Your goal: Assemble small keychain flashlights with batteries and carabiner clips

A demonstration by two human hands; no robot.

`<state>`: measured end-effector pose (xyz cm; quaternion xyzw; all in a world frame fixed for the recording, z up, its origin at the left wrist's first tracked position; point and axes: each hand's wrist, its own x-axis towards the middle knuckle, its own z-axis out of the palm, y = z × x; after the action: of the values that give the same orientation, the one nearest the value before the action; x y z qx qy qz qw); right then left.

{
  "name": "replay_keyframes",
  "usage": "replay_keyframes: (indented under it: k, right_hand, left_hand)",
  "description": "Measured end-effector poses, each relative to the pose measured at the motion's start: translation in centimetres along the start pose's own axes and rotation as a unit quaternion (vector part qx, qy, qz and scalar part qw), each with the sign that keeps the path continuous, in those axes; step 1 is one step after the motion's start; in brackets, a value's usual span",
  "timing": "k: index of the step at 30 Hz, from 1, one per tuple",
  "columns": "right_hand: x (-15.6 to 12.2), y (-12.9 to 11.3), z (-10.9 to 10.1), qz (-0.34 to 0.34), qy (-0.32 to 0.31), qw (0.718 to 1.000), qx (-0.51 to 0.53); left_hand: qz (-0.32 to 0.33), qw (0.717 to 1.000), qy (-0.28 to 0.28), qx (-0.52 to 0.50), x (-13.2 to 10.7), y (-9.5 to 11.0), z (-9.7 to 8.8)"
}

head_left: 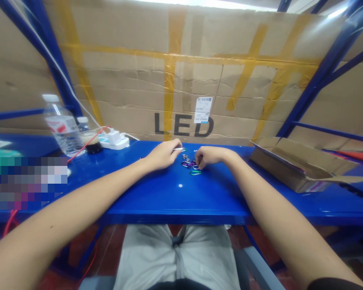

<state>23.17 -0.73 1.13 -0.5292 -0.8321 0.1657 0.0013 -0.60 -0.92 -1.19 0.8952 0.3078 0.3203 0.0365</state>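
Observation:
On the blue table (157, 197), a small group of coloured carabiners (186, 164) lies between my hands, purple ones among them. Small metal rings or clips (185, 157) sit just behind these. My left hand (166, 155) is closed around a thin white stick-like piece (178, 149), and a small green bit (184, 149) shows at its tip. With bent fingers pinched together, my right hand (208, 157) grips a silvery carabiner (195, 167) at the group's right side. A green carabiner (195, 172) lies nearest me, just below those fingertips.
An open cardboard box (296, 169) stands at the right. To the left are a water bottle (62, 127), a dark-liquid bottle (90, 139) and a white power strip (115, 141) with cables. A large cardboard sheet (133, 88) closes off the back. Blue posts rise on both sides.

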Motion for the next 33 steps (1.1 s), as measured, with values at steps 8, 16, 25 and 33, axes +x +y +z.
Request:
replay_keyframes:
  k: [8, 16, 25, 33]
  right_hand:
    - [-0.8, -0.8, -0.4, -0.074, 0.015, 0.989, 0.125]
    - [-0.6, -2.5, -0.3, -0.156, 0.126, 0.923, 0.327]
    - [0.6, -3.0, 1.0, -0.182, 0.236, 0.898, 0.323]
    - [0.6, -3.1, 1.1, -0.225, 0.370, 0.901, 0.023]
  left_hand:
    - [-0.012, 0.999, 0.019, -0.044, 0.0, 0.1, 0.4]
    - [-0.097, 0.982, 0.102, -0.129, 0.4, 1.1, 0.4]
    - [-0.152, 0.954, 0.141, -0.219, 1.0, 0.2, 0.7]
    - [-0.190, 0.926, 0.173, -0.275, 1.3, 0.6, 0.4]
